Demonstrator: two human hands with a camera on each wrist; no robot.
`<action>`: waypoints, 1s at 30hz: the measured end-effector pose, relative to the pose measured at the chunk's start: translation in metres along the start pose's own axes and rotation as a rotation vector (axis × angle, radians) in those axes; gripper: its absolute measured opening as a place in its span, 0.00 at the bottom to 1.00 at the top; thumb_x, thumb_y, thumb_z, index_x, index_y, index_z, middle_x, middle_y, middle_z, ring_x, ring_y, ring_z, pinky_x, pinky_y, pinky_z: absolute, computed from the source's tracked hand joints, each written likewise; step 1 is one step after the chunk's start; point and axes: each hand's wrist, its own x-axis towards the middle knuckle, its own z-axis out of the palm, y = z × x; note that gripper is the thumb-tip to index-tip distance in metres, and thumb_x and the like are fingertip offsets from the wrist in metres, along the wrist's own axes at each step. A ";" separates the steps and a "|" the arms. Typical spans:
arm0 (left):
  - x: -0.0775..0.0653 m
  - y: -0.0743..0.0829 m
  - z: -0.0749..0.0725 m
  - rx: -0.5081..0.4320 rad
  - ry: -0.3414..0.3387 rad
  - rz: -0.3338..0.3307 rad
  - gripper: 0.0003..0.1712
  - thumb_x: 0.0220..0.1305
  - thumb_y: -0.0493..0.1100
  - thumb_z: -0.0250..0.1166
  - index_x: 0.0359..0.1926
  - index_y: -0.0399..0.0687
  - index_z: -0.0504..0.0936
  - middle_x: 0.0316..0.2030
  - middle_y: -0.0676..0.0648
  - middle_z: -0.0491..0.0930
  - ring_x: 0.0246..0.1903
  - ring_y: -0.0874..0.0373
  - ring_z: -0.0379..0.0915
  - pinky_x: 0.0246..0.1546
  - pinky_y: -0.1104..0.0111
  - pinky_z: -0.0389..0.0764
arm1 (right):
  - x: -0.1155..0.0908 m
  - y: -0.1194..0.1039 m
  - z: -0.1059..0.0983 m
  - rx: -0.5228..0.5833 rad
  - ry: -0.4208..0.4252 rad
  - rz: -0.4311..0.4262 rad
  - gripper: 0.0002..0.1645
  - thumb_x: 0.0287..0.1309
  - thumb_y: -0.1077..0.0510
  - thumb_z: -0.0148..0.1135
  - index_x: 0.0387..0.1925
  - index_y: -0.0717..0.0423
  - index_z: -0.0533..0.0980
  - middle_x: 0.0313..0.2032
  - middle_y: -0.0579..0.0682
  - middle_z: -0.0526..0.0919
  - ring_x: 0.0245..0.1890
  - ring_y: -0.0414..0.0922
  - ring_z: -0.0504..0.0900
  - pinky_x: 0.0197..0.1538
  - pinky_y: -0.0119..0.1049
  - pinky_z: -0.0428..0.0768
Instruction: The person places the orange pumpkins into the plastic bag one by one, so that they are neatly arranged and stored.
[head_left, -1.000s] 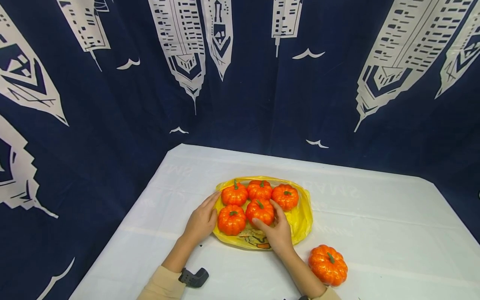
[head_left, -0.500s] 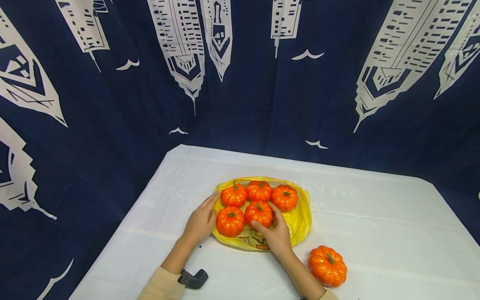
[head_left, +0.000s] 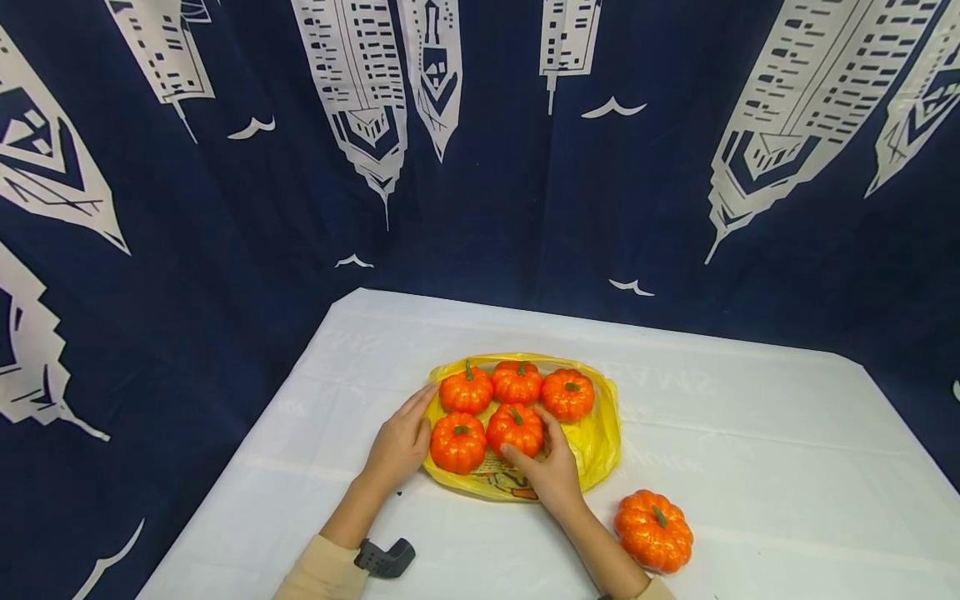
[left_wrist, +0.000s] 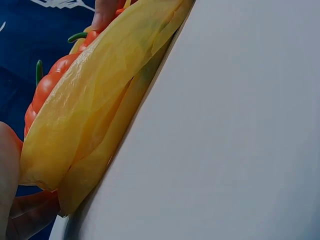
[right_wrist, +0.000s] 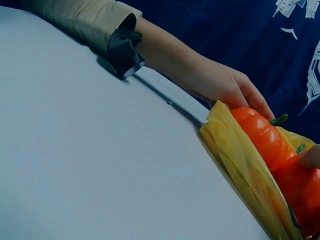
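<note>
On the table lies a yellow plastic bag point(head_left: 606, 446), spread like a shallow bowl, with printing on its near inner side. Several glossy orange pumpkins with green stems sit in it, three along the back and two in front. My right hand point(head_left: 557, 475) holds the front middle pumpkin point(head_left: 516, 430), thumb on its near side and fingers round its right. Beside it is the front left pumpkin point(head_left: 458, 443). My left hand point(head_left: 399, 442) rests along the bag's left rim, fingers extended. In the left wrist view, the bag's wall point(left_wrist: 85, 130) hides part of that hand.
Another orange pumpkin point(head_left: 653, 531) lies on the white-covered table point(head_left: 772, 467), near my right forearm. A dark band with a camera point(head_left: 386, 557) is on my left wrist. Behind the table hangs a navy cloth point(head_left: 480, 242) printed with white buildings and birds.
The front middle pumpkin has shifted slightly nearer to me, with my right hand still on it. My left hand keeps its place at the rim. The whole head view has drifted slightly.
</note>
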 end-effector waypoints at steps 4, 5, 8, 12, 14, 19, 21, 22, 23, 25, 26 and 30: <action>0.001 0.000 0.000 -0.005 0.008 0.007 0.29 0.65 0.30 0.54 0.68 0.40 0.70 0.65 0.42 0.70 0.64 0.48 0.67 0.63 0.56 0.69 | 0.000 0.001 -0.001 0.000 0.000 0.005 0.51 0.51 0.60 0.73 0.72 0.62 0.56 0.70 0.64 0.61 0.70 0.58 0.59 0.71 0.51 0.58; 0.001 0.000 0.000 -0.006 0.010 0.010 0.29 0.65 0.30 0.54 0.68 0.40 0.70 0.65 0.42 0.70 0.63 0.48 0.67 0.63 0.56 0.69 | 0.000 0.001 -0.001 0.000 0.000 0.007 0.52 0.51 0.60 0.73 0.73 0.61 0.55 0.70 0.64 0.60 0.70 0.58 0.58 0.71 0.51 0.57; 0.001 0.001 0.000 -0.011 0.014 0.016 0.29 0.65 0.30 0.54 0.67 0.40 0.70 0.65 0.41 0.70 0.63 0.48 0.67 0.62 0.56 0.69 | -0.001 0.000 -0.001 0.011 0.003 0.007 0.53 0.51 0.59 0.73 0.73 0.59 0.55 0.71 0.63 0.59 0.71 0.57 0.57 0.72 0.50 0.56; 0.000 0.001 0.001 -0.016 0.013 0.017 0.29 0.65 0.30 0.54 0.67 0.40 0.70 0.65 0.41 0.70 0.63 0.48 0.67 0.63 0.56 0.69 | 0.000 -0.001 -0.003 0.016 0.010 0.001 0.52 0.51 0.59 0.73 0.73 0.60 0.56 0.70 0.63 0.60 0.71 0.57 0.58 0.72 0.50 0.55; 0.001 0.001 0.001 -0.013 0.011 0.016 0.29 0.65 0.30 0.54 0.68 0.40 0.70 0.65 0.41 0.70 0.63 0.48 0.67 0.63 0.56 0.69 | 0.000 -0.002 -0.004 0.013 0.014 -0.002 0.51 0.51 0.59 0.73 0.72 0.60 0.57 0.71 0.63 0.60 0.71 0.57 0.58 0.72 0.49 0.55; 0.001 0.001 0.001 -0.006 0.007 0.014 0.29 0.66 0.30 0.54 0.68 0.40 0.70 0.65 0.42 0.70 0.63 0.48 0.67 0.63 0.57 0.70 | 0.000 -0.005 -0.006 0.008 0.023 -0.015 0.50 0.51 0.59 0.73 0.72 0.60 0.58 0.70 0.61 0.61 0.71 0.58 0.58 0.72 0.50 0.55; 0.001 0.001 0.001 -0.007 0.008 0.013 0.29 0.66 0.30 0.54 0.68 0.40 0.70 0.65 0.42 0.70 0.63 0.48 0.67 0.63 0.56 0.69 | 0.000 -0.007 -0.007 0.005 0.027 -0.025 0.49 0.51 0.59 0.73 0.71 0.60 0.59 0.70 0.60 0.61 0.71 0.57 0.58 0.72 0.49 0.55; 0.001 0.001 0.001 -0.008 0.009 0.013 0.29 0.65 0.30 0.54 0.68 0.40 0.70 0.65 0.42 0.70 0.63 0.48 0.67 0.63 0.56 0.70 | 0.000 -0.008 -0.008 0.006 0.027 -0.031 0.49 0.51 0.60 0.73 0.71 0.60 0.59 0.70 0.60 0.62 0.71 0.57 0.58 0.72 0.49 0.55; 0.001 0.001 0.001 -0.009 0.011 0.013 0.29 0.65 0.30 0.54 0.67 0.40 0.70 0.65 0.42 0.70 0.63 0.48 0.67 0.62 0.56 0.70 | 0.000 -0.009 -0.008 0.012 0.026 -0.038 0.49 0.51 0.60 0.73 0.71 0.61 0.59 0.70 0.60 0.62 0.71 0.56 0.58 0.72 0.50 0.55; 0.001 0.001 0.000 -0.010 0.011 0.012 0.29 0.65 0.30 0.54 0.67 0.40 0.70 0.65 0.42 0.70 0.63 0.48 0.67 0.63 0.56 0.69 | 0.000 -0.013 -0.010 0.021 0.024 -0.049 0.48 0.51 0.61 0.73 0.71 0.62 0.59 0.70 0.60 0.63 0.71 0.56 0.58 0.73 0.49 0.54; 0.001 0.001 0.000 -0.009 0.010 0.010 0.29 0.65 0.30 0.54 0.67 0.40 0.70 0.65 0.42 0.70 0.63 0.48 0.67 0.63 0.56 0.69 | -0.001 -0.016 -0.010 0.028 0.021 -0.052 0.48 0.51 0.61 0.73 0.71 0.62 0.59 0.70 0.60 0.63 0.71 0.55 0.58 0.73 0.49 0.54; 0.000 0.001 0.000 -0.007 0.005 0.005 0.29 0.65 0.30 0.54 0.68 0.40 0.70 0.66 0.42 0.70 0.64 0.48 0.67 0.63 0.56 0.69 | -0.004 -0.027 -0.013 0.072 0.008 -0.063 0.47 0.52 0.63 0.72 0.70 0.65 0.59 0.69 0.61 0.62 0.71 0.55 0.58 0.73 0.49 0.53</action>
